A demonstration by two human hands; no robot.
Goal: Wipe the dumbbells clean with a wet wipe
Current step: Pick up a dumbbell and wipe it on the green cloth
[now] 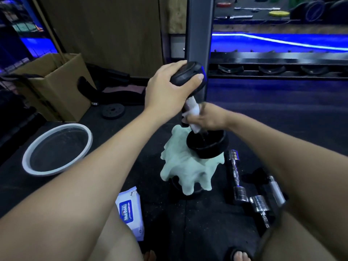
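A: So, head view first. Where is the black dumbbell [195, 110] right now?

B: Standing on end just above centre, tilted a little. Its lower head sits on a pale green cloth [180, 170], which drapes over something dark that I cannot make out. The left hand [165, 91] is clamped over the upper head, thumb round the right side of it.

A: And the right hand [207, 119]?

B: Closed around the steel handle with the white wet wipe [194, 114] bunched inside the grasp. That hand is blurred, so I read it as mid-rub, though that is a judgement.

A: How will the weight behave?

B: Heavy and rigid, I'd say, and top-heavy on soft cloth, so it could tip toward 3 o'clock if the upper hold slackens. The rubbery heads look grippy; the wet handle is likely slick. Keep the steadying hold on the top head and wipe only with the other hand.

A: What else is around?

B: Two chrome dumbbells [236, 176] lie on the black floor mat [188, 223] at 4 o'clock, near each other. The wipes pack [130, 211] lies at 6 o'clock beside the left knee. A white-rimmed basin [28, 159] sits at 9 o'clock, and a cardboard box [62, 91] at 10 o'clock.
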